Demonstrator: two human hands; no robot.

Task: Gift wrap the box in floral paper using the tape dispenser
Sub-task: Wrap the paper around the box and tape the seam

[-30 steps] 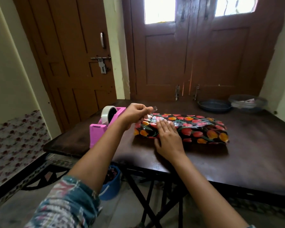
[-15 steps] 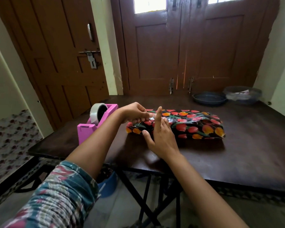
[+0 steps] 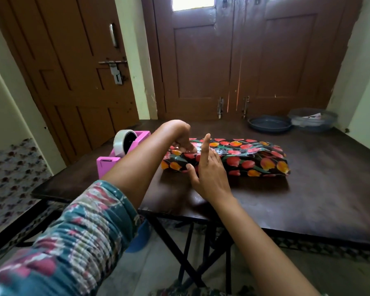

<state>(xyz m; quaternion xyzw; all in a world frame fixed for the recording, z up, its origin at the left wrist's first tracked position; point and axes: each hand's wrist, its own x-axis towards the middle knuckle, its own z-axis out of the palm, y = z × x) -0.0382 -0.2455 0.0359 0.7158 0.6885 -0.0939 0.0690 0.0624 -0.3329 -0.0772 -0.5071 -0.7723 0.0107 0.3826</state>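
Head camera: A person works at a dark wooden worktop [image 3: 308,189], taping the seam of a long box [image 3: 248,161] already covered in black paper printed with red and orange tulips. The box lies lengthwise across the middle of the worktop, with the overlap of the paper running along its top.

The left hand [image 3: 179,136] arches over the box's left end. Its grip is bunched and curled down, and the fingertips [image 3: 188,148] pinch what appears to be a clear strip of tape [image 3: 201,149] onto the seam. The strip shows only as a glossy patch.

The right hand [image 3: 212,174] is spread. Its index finger points up, its thumb stands out, and the remaining fingers lie against the near side of the box, beside the left hand.

The pink tape dispenser [image 3: 107,165], its roll [image 3: 121,144] upright, stands at the worktop's left edge, just beyond the left forearm.

A dark dish [image 3: 268,124] and a clear container [image 3: 312,119] sit well apart at the far right corner, before brown double doors [image 3: 244,60].

The step in hand looks like fixing the long seam. The ends of the paper at left and right appear rumpled rather than neatly folded, though that is hard to tell. The next move likely calls for the free right finger to smooth the strip flat along the overlap while the paper stays taut, and then for another length from the dispenser.
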